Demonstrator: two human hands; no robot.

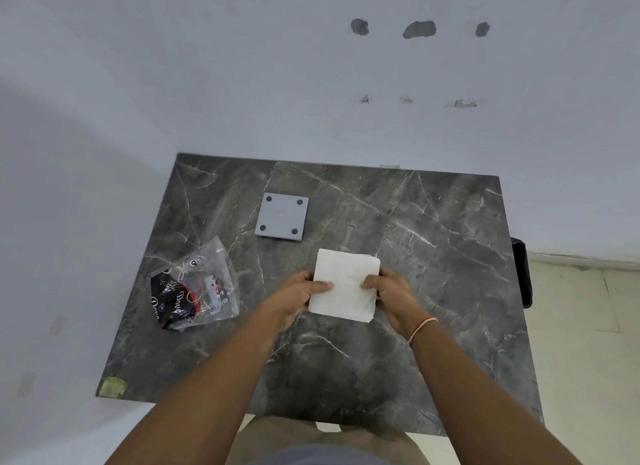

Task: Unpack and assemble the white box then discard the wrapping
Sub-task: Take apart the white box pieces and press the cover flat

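Over marble table (415,257), both hands grip white box (344,284).

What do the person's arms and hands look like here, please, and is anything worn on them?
Both forearms are bare, with no sleeves reaching into view and no gloves. The right hand has a thin band of red and white thread around its wrist. The left hand and its wrist carry nothing visible: no watch, no rings.
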